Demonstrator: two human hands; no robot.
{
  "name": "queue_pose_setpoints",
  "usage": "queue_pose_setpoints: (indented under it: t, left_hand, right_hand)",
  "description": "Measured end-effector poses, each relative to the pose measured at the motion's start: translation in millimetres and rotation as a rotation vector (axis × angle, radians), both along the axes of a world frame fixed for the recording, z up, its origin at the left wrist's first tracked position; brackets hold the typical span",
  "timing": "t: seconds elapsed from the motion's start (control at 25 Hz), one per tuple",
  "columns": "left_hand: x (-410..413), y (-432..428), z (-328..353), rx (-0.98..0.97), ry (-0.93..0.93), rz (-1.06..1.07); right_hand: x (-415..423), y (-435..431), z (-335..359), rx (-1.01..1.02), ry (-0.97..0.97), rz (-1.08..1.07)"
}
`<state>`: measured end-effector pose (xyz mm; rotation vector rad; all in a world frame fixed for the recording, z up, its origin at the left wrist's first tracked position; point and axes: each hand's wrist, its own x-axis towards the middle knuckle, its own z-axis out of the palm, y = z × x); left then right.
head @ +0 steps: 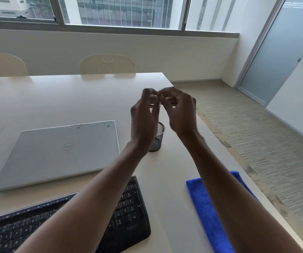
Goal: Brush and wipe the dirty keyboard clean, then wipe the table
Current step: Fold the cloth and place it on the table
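left hand [144, 114] and right hand [179, 110] meet fingertip to fingertip above the mesh cup [158, 139], fingers curled; any held item cannot be told. keyboard [128, 212] lies on the table [74, 99], blue cloth [205, 207] to its right.

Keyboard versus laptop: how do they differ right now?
The keyboard is black with its keys exposed; the laptop is silver with its lid closed, logo up. The keyboard lies nearer the person, partly hidden under the left forearm; the laptop sits farther back, uncovered. Both lie flat on the table.
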<state>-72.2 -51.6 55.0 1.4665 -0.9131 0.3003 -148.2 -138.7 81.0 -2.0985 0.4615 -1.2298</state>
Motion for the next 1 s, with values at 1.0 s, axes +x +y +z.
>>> queue_pose_setpoints:
  t: [1.0]
  left_hand:
    - [46,-16,-81,0.662,-0.074,0.106]
  right_hand:
    - [49,-34,-89,-0.201,0.6,-0.208]
